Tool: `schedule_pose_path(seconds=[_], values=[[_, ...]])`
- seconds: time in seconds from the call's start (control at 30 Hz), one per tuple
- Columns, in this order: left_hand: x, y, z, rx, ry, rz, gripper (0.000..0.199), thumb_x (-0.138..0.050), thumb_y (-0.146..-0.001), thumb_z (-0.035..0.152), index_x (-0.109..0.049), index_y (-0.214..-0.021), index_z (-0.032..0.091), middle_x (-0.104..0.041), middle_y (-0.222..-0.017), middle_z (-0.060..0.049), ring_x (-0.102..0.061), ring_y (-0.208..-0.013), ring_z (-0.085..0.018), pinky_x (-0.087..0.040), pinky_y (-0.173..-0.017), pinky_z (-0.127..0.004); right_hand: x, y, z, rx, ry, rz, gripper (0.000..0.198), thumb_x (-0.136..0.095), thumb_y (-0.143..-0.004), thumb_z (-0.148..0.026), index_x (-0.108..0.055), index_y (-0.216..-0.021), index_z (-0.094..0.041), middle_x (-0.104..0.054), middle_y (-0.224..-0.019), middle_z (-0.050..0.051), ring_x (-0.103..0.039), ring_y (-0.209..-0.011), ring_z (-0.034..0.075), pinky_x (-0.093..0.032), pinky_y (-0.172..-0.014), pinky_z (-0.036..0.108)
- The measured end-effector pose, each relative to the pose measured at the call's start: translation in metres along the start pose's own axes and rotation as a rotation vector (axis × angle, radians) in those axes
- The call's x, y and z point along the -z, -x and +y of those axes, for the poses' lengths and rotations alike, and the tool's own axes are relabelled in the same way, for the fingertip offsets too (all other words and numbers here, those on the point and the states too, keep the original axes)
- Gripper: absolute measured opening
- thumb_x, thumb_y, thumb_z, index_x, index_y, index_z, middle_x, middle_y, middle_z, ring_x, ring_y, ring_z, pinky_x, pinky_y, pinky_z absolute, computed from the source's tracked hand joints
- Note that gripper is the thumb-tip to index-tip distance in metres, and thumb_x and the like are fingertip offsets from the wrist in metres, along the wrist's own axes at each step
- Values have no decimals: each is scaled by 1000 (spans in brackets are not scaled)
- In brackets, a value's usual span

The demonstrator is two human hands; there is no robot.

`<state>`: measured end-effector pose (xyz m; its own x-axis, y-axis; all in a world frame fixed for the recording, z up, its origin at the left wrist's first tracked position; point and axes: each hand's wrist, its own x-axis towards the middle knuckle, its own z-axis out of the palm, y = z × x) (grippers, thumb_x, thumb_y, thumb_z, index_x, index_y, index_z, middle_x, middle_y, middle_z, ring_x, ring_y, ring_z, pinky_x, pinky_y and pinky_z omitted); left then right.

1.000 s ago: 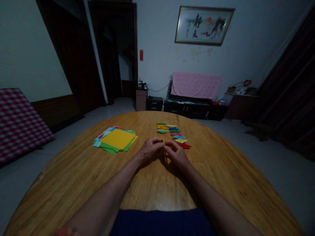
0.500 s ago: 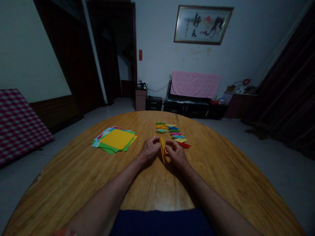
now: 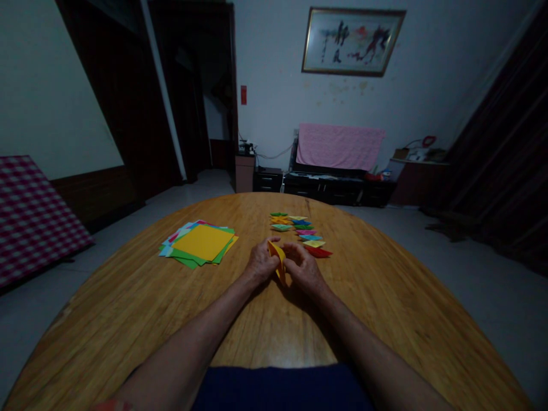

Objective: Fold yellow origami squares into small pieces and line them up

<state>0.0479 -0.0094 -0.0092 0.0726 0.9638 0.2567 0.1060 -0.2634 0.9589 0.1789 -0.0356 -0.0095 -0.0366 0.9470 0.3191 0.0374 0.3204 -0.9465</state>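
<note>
We saw the yellow fold (image 3: 278, 250) spread from edge-on; left hand (image 3: 260, 262) and right hand (image 3: 305, 268) grips both pinched it. Shaping looked midway.

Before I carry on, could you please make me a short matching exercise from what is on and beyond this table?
1. orange-yellow folded paper
2. stack of sheets
3. red folded paper
4. towel

A. pink, draped beyond the table
B. on the table, left of the left hand
C. between the left hand and the right hand
D. on the table, just beyond the right hand

Pairs: 1-C, 2-B, 3-D, 4-A
</note>
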Motion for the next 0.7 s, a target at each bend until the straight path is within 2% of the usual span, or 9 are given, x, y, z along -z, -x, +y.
schedule_pose_path(seconds=[0.1, 0.27, 0.4, 0.5, 0.6, 0.7], values=[[1, 0, 2, -62, -184, 39, 64, -50, -56, 3, -59, -118, 16, -60, -62, 4, -51, -54, -11, -39, -54, -20, -2, 0, 6, 39, -13, 19, 37, -58, -67, -18, -57, -103, -21, -65, -108, 7, -61, -104, 21, -45, -96, 39], [0, 1, 5, -77, -313, 84, 65, -50, -58, 2, -58, -121, 16, -61, -65, 3, -54, -59, -12, -43, -59, -21, -2, 2, 4, 94, 45, -27, 42, -59, -68, -18, -57, -110, -23, -62, -115, 8, -58, -109, 22, -47, -93, 38], [1, 4, 9, -87, -427, 35, 66, -56, -59, 3, -56, -124, 17, -66, -73, 0, -59, -66, -14, -47, -67, -24, -2, 5, -5, 77, 151, -42, 39, -59, -72, -23, -58, -110, -22, -60, -118, 10, -59, -107, 23, -48, -90, 40], [1, 6, 10, -138, -532, 2, 64, -57, -63, 5, -54, -126, 17, -70, -85, -3, -62, -77, -17, -49, -77, -28, -3, 6, -7, 93, 189, -53, 33, -56, -76, -24, -58, -109, -21, -63, -112, 8, -62, -100, 21, -49, -87, 38], [2, 7, 7, -185, -600, -56, 65, -54, -65, 4, -53, -128, 15, -70, -95, -6, -63, -86, -19, -48, -85, -31, -2, 5, -4, 167, 291, -78, 30, -49, -79, -21, -59, -108, -19, -67, -103, 7, -63, -93, 19, -49, -84, 35], [6, 6, 0, -235, -603, -130, 63, -54, -66, 6, -52, -129, 13, -69, -102, -9, -63, -90, -20, -48, -87, -32, 1, 5, 0, 262, 448, -71, 34, -46, -77, -15, -60, -107, -18, -68, -99, 6, -63, -90, 19, -48, -82, 33]])
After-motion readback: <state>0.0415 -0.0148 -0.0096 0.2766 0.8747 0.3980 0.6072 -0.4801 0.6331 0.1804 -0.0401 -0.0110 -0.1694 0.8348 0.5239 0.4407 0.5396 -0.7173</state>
